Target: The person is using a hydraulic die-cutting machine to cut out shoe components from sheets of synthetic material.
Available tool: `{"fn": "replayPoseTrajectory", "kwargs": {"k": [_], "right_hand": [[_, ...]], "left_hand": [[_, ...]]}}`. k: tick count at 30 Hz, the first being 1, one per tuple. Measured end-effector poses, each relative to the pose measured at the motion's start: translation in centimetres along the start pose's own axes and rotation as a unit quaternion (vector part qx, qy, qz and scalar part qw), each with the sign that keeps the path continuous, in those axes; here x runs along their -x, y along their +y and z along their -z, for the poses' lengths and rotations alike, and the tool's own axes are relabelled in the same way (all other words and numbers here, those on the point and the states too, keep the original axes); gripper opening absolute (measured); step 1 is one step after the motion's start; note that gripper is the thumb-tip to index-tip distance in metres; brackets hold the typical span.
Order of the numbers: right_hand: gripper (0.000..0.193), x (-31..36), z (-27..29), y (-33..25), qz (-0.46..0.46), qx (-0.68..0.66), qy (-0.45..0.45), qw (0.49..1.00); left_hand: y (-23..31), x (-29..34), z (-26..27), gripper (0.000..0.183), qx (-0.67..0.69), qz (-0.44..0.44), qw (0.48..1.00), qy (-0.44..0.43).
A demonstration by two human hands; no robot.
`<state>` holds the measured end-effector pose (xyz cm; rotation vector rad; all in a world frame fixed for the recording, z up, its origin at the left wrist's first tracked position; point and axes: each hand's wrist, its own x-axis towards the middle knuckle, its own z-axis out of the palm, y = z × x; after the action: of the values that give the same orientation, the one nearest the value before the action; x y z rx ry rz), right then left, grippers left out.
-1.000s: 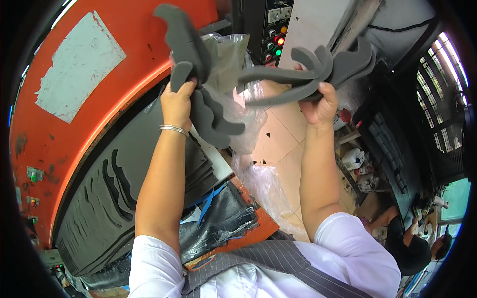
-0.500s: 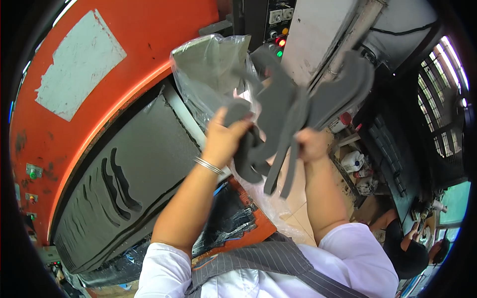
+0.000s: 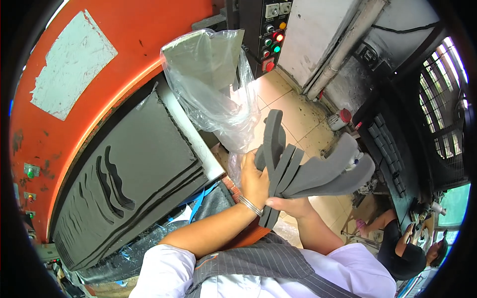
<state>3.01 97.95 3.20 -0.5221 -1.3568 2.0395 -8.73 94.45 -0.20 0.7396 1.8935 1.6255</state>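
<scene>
In front of my chest I hold a bundle of dark grey, curved foam pieces [image 3: 323, 175]. My left hand [image 3: 253, 181] is closed on the bundle's left side, its fingers partly hidden behind the foam. Lower down, my right hand [image 3: 294, 205] grips the same pieces, with the thumb across their near end. Two wide wavy pieces stick out to the right, while narrower strips stand upright between the hands. To the left, a thick grey foam sheet [image 3: 149, 136] lies in an orange machine, with wavy slots [image 3: 112, 186] cut through it.
The orange machine [image 3: 144, 27] fills the left. A clear plastic bag [image 3: 213, 104] hangs at the sheet's far corner, below a control panel [image 3: 268, 42] with lit buttons. A jar with a red lid [image 3: 340, 119] stands by the wall. Another person [image 3: 402, 248] is at the lower right.
Both hands have come down and closer together, bringing the foam pieces nearer my body. The pieces, spread out and blurred before, are now gathered in one bundle pointing right.
</scene>
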Motion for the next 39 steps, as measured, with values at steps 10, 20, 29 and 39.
{"fn": "replayPoseTrajectory", "kwargs": {"k": [10, 20, 29, 39], "right_hand": [[0.054, -1.4, 2.2, 1.8, -0.078, -0.029, 0.116, 0.99], [0.044, -10.8, -1.1, -9.5, 0.01, -0.273, 0.042, 0.961], [0.039, -21.1, -5.4, -0.1, -0.118, -0.042, -0.043, 0.991], [0.051, -23.8, -2.9, -3.8, 0.129, 0.33, 0.026, 0.935]], "left_hand": [[3.2, -2.5, -0.3, 0.044, 0.406, 0.19, 0.873, -0.192], [-2.9, -14.1, 7.6, 0.036, -0.776, -0.105, 0.561, -0.268], [6.9, -2.7, 8.3, 0.025, -0.532, -0.175, 0.755, -0.341], [7.3, -2.4, 11.5, 0.03, -0.577, -0.167, 0.7, -0.386]]}}
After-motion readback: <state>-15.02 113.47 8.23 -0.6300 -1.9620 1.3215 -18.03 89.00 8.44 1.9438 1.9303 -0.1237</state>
